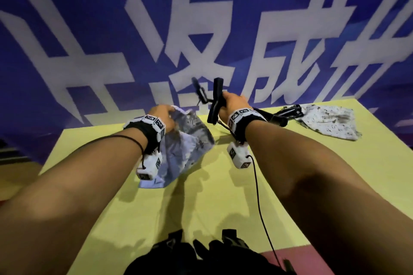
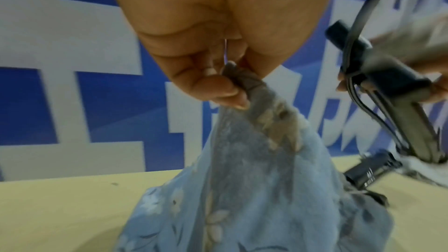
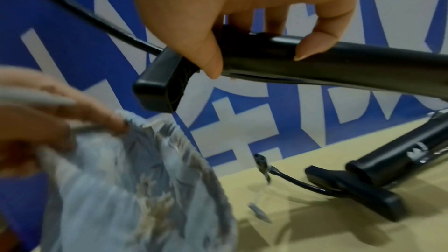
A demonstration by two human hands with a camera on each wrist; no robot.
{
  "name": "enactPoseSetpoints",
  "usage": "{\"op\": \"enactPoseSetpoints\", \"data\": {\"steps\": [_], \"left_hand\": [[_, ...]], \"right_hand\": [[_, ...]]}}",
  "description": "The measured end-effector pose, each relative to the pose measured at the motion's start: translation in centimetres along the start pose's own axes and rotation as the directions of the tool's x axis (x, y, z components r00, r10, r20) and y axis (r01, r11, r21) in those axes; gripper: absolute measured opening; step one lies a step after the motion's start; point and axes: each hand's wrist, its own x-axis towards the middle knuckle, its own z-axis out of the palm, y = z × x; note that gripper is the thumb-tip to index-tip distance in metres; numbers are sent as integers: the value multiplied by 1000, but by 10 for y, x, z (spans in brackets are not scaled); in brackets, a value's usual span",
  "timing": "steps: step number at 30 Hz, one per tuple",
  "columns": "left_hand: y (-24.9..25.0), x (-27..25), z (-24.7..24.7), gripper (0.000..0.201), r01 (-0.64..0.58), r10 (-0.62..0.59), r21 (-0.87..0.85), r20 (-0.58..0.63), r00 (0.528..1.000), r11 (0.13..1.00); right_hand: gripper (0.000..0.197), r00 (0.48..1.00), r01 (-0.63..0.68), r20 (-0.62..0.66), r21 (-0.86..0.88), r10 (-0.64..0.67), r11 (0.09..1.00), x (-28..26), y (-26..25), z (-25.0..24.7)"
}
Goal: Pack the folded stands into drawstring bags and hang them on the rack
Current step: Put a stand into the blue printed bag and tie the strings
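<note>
Head view: left hand (image 1: 161,116) is pinching the gathered top edge of the blue floral drawstring bag (image 1: 183,147), lifting it so the lower part is sagging onto the yellow table (image 1: 223,196). Right hand (image 1: 234,105) is gripping the black folded stand (image 1: 215,100), raised just right of the bag mouth, its long axis running steeply up-down. A second folded stand (image 1: 286,114) and a speckled drawstring bag (image 1: 328,123) are lying far right on the table. No rack visible.

Left wrist view: fingers (image 2: 218,87) are curling tight on the bunched bag rim (image 2: 244,81); the held stand (image 2: 387,83) is sitting to the right, near the rim but apart from it.

Right wrist view: thumb (image 3: 206,56) and fingers are wrapping the stand's tube (image 3: 315,60); its capped end (image 3: 157,87) is pointing toward the bag opening (image 3: 155,137), above and beside it, not inside. Mouth is looking only partly open; judging the stand needs tipping end-first down into it. Blur is limiting detail.
</note>
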Motion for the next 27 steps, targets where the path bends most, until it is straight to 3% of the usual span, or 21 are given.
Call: {"op": "enactPoseSetpoints", "data": {"steps": [3,8,11,15,19,22,27], "left_hand": [[-27,-14,-16,38,31,-35,-42,-79,996,999],[-49,-34,-38,41,21,-28,-83,-88,996,996],[-54,-40,-47,40,-3,-2,-60,-85,996,998],[-56,-44,-56,48,-10,11,12,-63,998,1000],[-53,-47,-57,51,-30,30,171,3,1000,985],[-48,-54,-56,54,-30,19,248,49,999,968],[-52,-42,-45,54,-21,-17,299,125,992,954]], "right_hand": [[37,998,23,-55,184,-13,983,-4,-44,-2],[38,984,142,-158,383,-87,913,-13,-103,-5],[40,976,204,-179,570,-122,796,-24,-131,-15],[23,931,321,-323,505,-169,801,-31,-158,-41],[17,888,395,-439,569,-139,721,-35,-177,-64],[11,900,360,-430,635,-74,683,-39,-182,-73],[17,911,307,-411,707,16,637,-37,-179,-70]]}}
